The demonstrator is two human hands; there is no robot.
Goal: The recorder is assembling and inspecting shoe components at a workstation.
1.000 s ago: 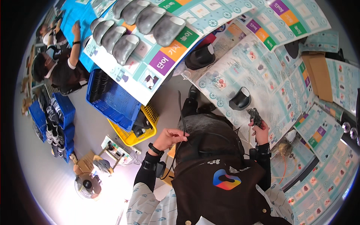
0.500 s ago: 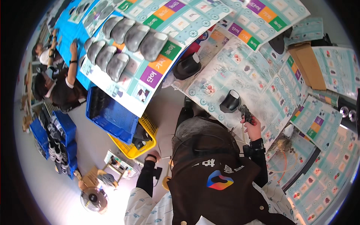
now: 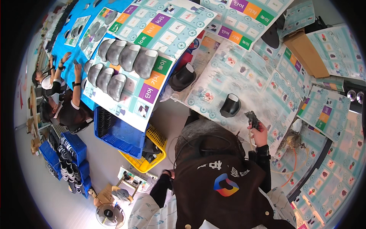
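While your right hand (image 3: pixel 260 134) grips the spray gun (image 3: pixel 252 119) and your left hand (image 3: pixel 167 174) hangs hidden, grip undeterminable, aim squarely at the black shoe part (image 3: pixel 230 105).

Pale grey smooth floor (image 3: pixel 57 198), bright glare at lower left. Long worktable covered in blue sheet (image 3: pixel 78 19) and printed paper charts (image 3: pixel 244 82). Blue plastic crate (image 3: pixel 120 131) beside yellow plastic basket (image 3: pixel 154 152) under table edge. Stacked blue crates (image 3: pixel 74 156) at left. Small round floor fan (image 3: pixel 109 215) below.
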